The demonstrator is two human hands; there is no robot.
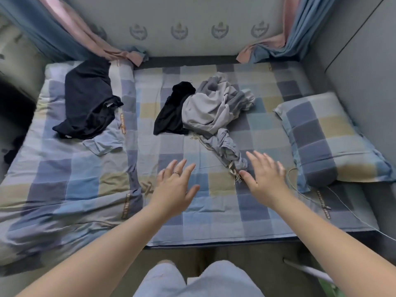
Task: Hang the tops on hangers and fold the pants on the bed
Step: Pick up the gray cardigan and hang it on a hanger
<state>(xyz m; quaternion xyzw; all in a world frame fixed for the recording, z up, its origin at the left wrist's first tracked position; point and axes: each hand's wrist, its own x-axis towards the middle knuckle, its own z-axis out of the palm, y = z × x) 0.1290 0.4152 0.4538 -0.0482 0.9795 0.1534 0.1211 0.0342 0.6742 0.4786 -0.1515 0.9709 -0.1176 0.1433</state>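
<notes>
Grey clothes (216, 108) are heaped at the middle of the bed (252, 211), with a gathered end and drawstring trailed toward the near edge. A black garment (173, 110) is laid against the heap's left side, and a dark garment (87, 97) is spread on the quilt (53, 185) further left. A pillow (321, 136) is seen at the right. The left hand (175, 189) is held spread over the sheet, nothing grasped. The right hand (265, 176) is likewise spread, its thumb just beside the drawstring end.
</notes>
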